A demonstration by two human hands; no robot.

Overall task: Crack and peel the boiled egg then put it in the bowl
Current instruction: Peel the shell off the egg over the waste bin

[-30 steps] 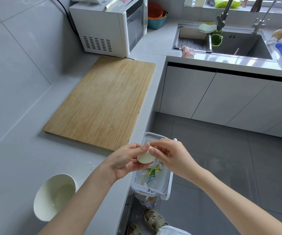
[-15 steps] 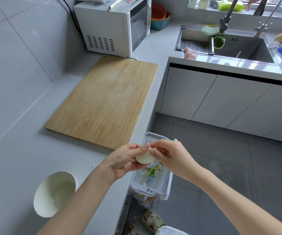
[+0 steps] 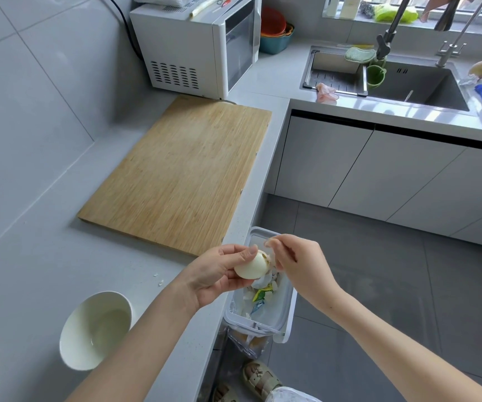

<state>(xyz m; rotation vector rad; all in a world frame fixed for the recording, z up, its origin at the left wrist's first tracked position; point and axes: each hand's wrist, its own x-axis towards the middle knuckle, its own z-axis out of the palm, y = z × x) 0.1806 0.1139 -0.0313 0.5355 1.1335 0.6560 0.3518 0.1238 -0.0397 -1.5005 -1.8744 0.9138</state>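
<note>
My left hand (image 3: 213, 271) holds the boiled egg (image 3: 252, 266) over the counter's edge, thumb on top. Most of the egg shows smooth white; broken shell clings to its right end. My right hand (image 3: 295, 262) is just right of the egg, thumb and forefinger pinched on a small piece of shell (image 3: 268, 242) lifted above it. Both hands hover over a white waste bin (image 3: 284, 323) hung on the cabinet, holding shell bits and wrappers. The white bowl (image 3: 72, 346) stands on the grey counter at lower left, with nothing in it.
A bamboo cutting board (image 3: 181, 172) lies on the counter beyond my hands. Small shell crumbs (image 3: 158, 280) sit near the bowl. A white microwave (image 3: 193, 44) stands at the back, a sink (image 3: 408, 79) at the right counter. My sandalled feet (image 3: 258, 378) are on the grey floor.
My right hand has pulled away from the egg and lifted with a shell piece. More bare white egg shows in my left hand.
</note>
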